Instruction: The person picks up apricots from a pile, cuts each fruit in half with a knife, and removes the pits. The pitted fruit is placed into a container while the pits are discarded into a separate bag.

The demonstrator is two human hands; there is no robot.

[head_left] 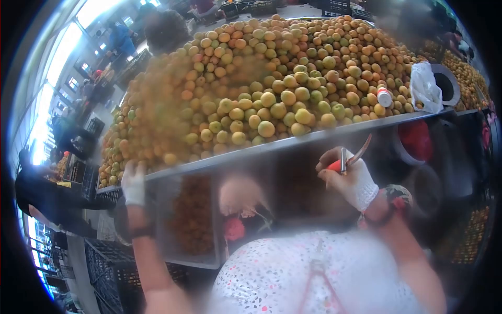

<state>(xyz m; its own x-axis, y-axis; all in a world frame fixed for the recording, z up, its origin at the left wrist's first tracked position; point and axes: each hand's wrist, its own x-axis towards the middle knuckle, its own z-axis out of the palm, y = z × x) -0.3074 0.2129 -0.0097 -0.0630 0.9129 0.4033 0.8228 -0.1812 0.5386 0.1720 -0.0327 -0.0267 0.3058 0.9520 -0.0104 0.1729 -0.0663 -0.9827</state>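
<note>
A large heap of apricots (266, 99) lies on the metal-edged table (293, 138) before me. My left hand (134, 183), in a white glove, is at the table's left front edge, fingers stretched toward the fruit; no fruit shows in it. My right hand (355, 180), in a white fingerless glove, is closed around a small hand tool (343, 159) with a red part, a metal band and a curved pointed end. It is held in the air in front of the table edge. Below, between my hands, stands a translucent bin (215, 230) with brownish-orange pieces inside, too blurred to name.
A white bottle (384, 97) with a red label lies on the apricots, near a white plastic bag (424, 88) and a grey ring (447, 86). A red-lined bucket (415, 141) stands right, below the edge. Black crates (112, 251) are at lower left. Other people work at left and behind.
</note>
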